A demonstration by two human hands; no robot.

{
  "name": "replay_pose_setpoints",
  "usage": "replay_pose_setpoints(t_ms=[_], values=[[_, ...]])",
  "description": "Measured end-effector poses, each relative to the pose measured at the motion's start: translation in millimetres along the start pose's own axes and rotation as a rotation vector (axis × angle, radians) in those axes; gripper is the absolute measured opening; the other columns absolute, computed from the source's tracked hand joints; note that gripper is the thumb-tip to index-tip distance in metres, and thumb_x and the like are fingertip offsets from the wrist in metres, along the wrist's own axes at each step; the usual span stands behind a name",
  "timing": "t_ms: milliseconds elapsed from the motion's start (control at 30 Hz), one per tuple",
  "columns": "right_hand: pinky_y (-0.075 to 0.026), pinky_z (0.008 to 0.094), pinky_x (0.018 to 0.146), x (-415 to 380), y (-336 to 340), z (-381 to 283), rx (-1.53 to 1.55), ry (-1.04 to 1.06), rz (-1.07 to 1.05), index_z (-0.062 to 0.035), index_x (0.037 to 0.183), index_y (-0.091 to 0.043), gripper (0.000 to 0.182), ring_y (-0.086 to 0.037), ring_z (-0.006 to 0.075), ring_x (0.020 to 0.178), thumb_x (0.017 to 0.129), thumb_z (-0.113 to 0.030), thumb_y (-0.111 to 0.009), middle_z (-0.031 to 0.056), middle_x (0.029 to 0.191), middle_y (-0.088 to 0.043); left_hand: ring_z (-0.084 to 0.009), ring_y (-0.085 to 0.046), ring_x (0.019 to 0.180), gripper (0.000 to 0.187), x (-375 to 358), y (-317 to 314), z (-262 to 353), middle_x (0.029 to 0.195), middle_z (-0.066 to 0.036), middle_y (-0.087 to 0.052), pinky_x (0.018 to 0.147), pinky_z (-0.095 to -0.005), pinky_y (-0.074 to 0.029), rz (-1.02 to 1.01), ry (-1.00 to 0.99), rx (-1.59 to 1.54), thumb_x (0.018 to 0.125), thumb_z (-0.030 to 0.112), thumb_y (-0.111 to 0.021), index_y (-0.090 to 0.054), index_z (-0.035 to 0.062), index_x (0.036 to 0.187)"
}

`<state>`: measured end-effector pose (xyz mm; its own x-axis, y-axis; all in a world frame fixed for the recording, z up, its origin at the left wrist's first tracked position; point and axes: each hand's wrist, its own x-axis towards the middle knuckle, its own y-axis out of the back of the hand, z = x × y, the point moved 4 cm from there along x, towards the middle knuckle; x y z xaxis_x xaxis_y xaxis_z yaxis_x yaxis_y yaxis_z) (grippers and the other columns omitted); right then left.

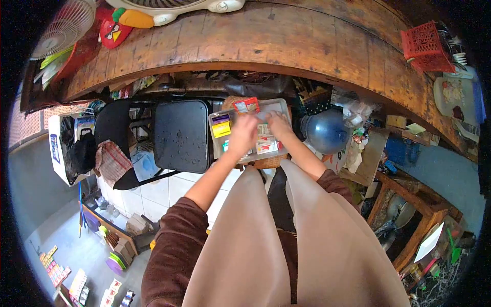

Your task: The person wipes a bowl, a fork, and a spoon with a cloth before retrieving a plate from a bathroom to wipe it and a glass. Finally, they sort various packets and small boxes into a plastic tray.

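Note:
A pale plastic tray (279,106) rests near my knees with small packages in it. My left hand (244,133) is over the middle of the tray, smeared by motion, so its grip cannot be made out. Close to the tray's right side, my right hand (277,125) reaches in; its fingertips are blurred. A red packet (246,105) lies at the far side, just beyond my left hand. To the left sits a yellow and purple box (221,128). Small white and red boxes (266,146) lie in the near right part, below my hands.
A long wooden counter (230,48) curves across the far side. Left of the tray stands a black folding chair (181,135), with a checked cloth (111,158) on its left part. A blue water jug (326,131) is at the right. A red basket (427,47) sits on the counter.

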<state>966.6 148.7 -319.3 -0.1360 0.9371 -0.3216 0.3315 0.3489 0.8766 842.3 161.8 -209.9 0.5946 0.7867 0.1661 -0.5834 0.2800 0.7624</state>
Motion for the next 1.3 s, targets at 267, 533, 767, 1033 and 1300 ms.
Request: replay_pose_setpoints(t_ms=[267,533,767,1033,1300], values=[[-0.041,0.0366,0.075,-13.9,27.9,-21.2,-0.139,0.070,0.148,-0.0072,0.077,-0.059,0.012,-0.053,0.0272,0.091,0.074,-0.011,-0.048,0.0100,0.087,-0.055,-0.0318,-0.046,0.099,0.031,-55.7,-51.5,-7.9,0.104,-0.014,-0.050,0.083,-0.0393,-0.039,-0.225,0.257,0.039,0.072,0.005,-0.056,-0.048,0.0048,0.102],[-0.042,0.0390,0.073,-34.7,0.1,-80.9,0.274,0.177,0.005,-0.0109,0.086,-0.057,0.014,-0.054,0.0246,0.089,0.072,-0.014,-0.054,0.0077,0.087,-0.056,-0.0309,-0.044,0.100,0.033,-84.9,16.8,-18.5,0.110,-0.011,-0.047,0.084,-0.0416,-0.035,0.075,0.302,0.186,0.070,0.003,-0.053,-0.048,0.0063,0.103],[-0.041,0.0389,0.078,-17.7,-11.9,-59.9,0.291,0.027,0.205,-0.0127,0.088,-0.059,0.020,-0.052,0.0270,0.091,0.068,-0.015,-0.063,0.0078,0.090,-0.055,-0.0282,-0.041,0.107,0.045,-93.1,5.1,-26.1,0.119,-0.008,-0.042,0.094,-0.0443,-0.028,-0.174,0.191,0.283,0.069,0.005,-0.054,-0.044,0.0103,0.113],[-0.043,0.0407,0.075,-3.8,16.9,-38.4,0.447,0.021,0.284,-0.0125,0.088,-0.059,0.019,-0.052,0.0300,0.092,0.069,-0.008,-0.058,0.0097,0.091,-0.055,-0.0265,-0.039,0.110,0.045,-92.8,-8.6,-34.6,0.119,-0.007,-0.041,0.095,-0.0431,-0.028,-0.207,0.302,0.473,0.068,0.014,-0.060,-0.045,0.0100,0.110],[-0.042,0.0397,0.078,-10.1,-10.9,-14.6,0.002,-0.119,0.131,-0.0107,0.086,-0.058,0.021,-0.052,0.0270,0.095,0.066,-0.008,-0.062,0.0100,0.093,-0.055,-0.0252,-0.038,0.112,0.046,-96.9,-22.1,-47.5,0.119,-0.008,-0.042,0.095,-0.0444,-0.027,-0.263,0.286,0.458,0.073,0.019,-0.057,-0.043,0.0104,0.116]])
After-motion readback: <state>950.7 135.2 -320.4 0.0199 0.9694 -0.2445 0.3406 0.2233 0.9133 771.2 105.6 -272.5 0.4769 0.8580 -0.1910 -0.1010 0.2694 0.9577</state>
